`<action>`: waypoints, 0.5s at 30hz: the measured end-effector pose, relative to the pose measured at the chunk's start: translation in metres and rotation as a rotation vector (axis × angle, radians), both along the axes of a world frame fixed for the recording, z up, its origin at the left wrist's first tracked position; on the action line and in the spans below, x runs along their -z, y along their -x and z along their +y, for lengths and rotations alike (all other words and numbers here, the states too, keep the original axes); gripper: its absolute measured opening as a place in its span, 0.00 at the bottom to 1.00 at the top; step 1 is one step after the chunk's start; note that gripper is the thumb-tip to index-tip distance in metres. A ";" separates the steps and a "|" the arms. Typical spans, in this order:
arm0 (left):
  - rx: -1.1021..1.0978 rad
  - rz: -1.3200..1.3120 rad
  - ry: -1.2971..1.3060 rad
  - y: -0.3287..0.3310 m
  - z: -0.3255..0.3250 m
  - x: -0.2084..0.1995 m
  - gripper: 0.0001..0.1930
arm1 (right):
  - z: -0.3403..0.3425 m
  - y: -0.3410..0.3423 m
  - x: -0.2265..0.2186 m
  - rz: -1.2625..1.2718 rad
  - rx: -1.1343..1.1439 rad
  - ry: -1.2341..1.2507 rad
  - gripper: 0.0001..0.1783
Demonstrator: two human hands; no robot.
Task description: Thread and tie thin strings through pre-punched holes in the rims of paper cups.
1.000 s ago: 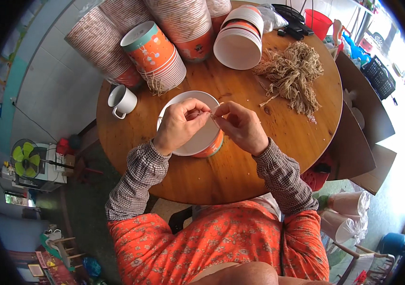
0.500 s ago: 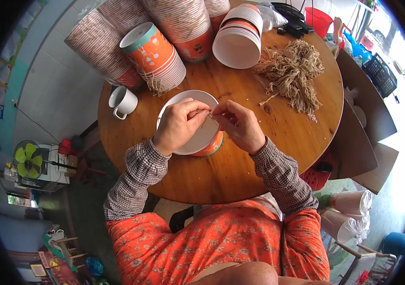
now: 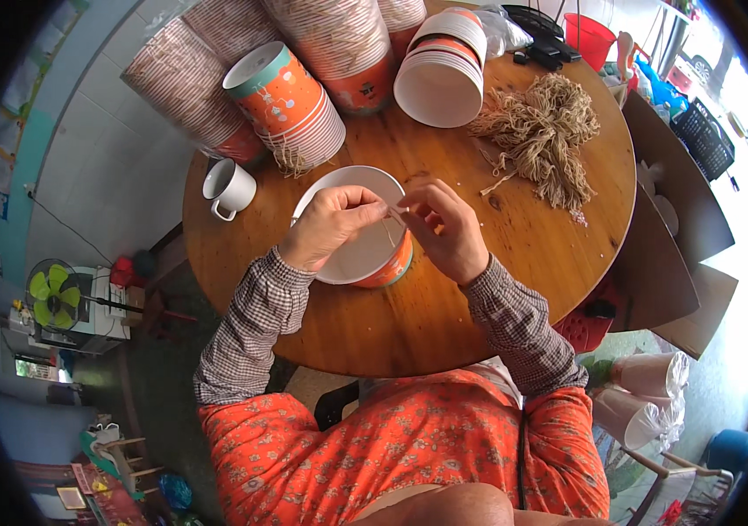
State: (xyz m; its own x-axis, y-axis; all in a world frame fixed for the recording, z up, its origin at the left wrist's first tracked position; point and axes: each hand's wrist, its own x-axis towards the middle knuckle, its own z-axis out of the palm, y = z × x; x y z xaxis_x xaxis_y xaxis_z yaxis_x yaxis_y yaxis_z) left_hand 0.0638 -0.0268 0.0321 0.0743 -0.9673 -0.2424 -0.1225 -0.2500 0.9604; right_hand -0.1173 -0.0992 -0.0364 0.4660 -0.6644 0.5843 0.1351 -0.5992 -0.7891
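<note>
An orange and white paper bucket [image 3: 389,274] stands on the round wooden table, its open mouth facing up. Over that mouth, my left hand [image 3: 326,226] pinches a thin tan string [image 3: 391,233] between thumb and fingertips. One end of the string dangles above the white inside of the bucket. My right hand [image 3: 449,230] meets the left at the fingertips, thumb and index finger closed on the same string, its other fingers curled and slightly blurred. Whether the string is fastened to the bucket's rim is hidden by my hands.
A loose bundle of tan strings [image 3: 552,140] lies at the far right of the table [image 3: 514,263]. Stacked paper buckets [image 3: 304,131] line the back, another white stack [image 3: 438,92] lies tipped beside them. A white mug [image 3: 230,187] stands at the left edge. Cardboard boxes [image 3: 659,254] flank the right.
My right hand's fingers have lifted and opened out a little, while its thumb and index stay near the left fingertips. The string's hanging end now shows more plainly over the bucket.
</note>
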 end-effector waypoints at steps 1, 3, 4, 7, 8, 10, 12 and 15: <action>-0.002 0.000 0.001 0.000 0.000 0.000 0.09 | 0.003 0.001 0.001 0.000 -0.002 0.001 0.07; -0.033 0.048 -0.018 0.002 0.000 0.001 0.08 | 0.011 0.006 0.003 -0.066 -0.035 0.068 0.10; -0.033 0.050 -0.019 0.001 -0.001 0.002 0.08 | 0.014 0.006 0.004 -0.078 -0.040 0.100 0.11; -0.006 0.087 -0.027 -0.001 0.000 0.004 0.08 | 0.021 0.003 0.004 -0.097 -0.018 0.194 0.12; -0.006 0.078 -0.016 -0.002 -0.001 0.006 0.09 | 0.022 0.001 0.006 -0.110 -0.014 0.227 0.12; -0.008 0.068 -0.006 -0.002 0.000 0.008 0.09 | 0.020 0.001 0.006 -0.111 -0.003 0.245 0.11; 0.003 0.089 -0.019 -0.002 -0.001 0.010 0.09 | 0.019 0.000 0.007 -0.109 0.008 0.262 0.11; -0.010 0.138 -0.046 0.000 0.000 0.011 0.09 | 0.020 -0.001 0.006 -0.143 0.060 0.178 0.10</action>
State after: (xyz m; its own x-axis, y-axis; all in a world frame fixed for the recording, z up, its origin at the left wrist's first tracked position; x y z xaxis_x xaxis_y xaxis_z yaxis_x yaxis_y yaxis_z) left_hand 0.0639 -0.0264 0.0210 0.0472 -0.9542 -0.2954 0.0127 -0.2952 0.9554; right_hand -0.1160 -0.0789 -0.0424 0.3327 -0.5692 0.7519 0.1975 -0.7375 -0.6458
